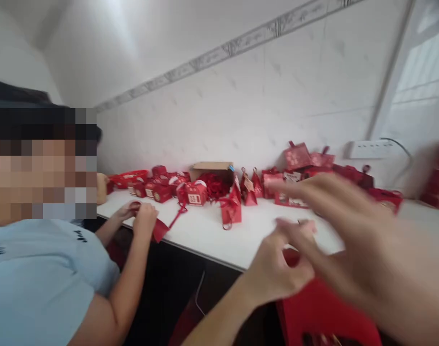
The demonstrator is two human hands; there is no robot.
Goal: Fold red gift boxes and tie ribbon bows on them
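Observation:
My left hand [279, 266] is closed, its fingers curled round the upper part of a red paper gift box [323, 307]. The box is low at the right, in front of the table edge, with gold-coloured detail near the bottom of the view. Partly hidden by my hands, its top cannot be made out in full. My right hand [363, 240], smeared by motion, hovers above and beside the left with its fingers stretched out and apart. Nothing shows in its grasp.
A white table [205, 240] runs along the tiled wall. On it stand several red gift boxes [197, 193], a small red box with a ribbon [232, 207] and an open cardboard carton [214, 166]. At left, a co-worker in a light blue shirt [42, 278] holds a red piece [160, 230].

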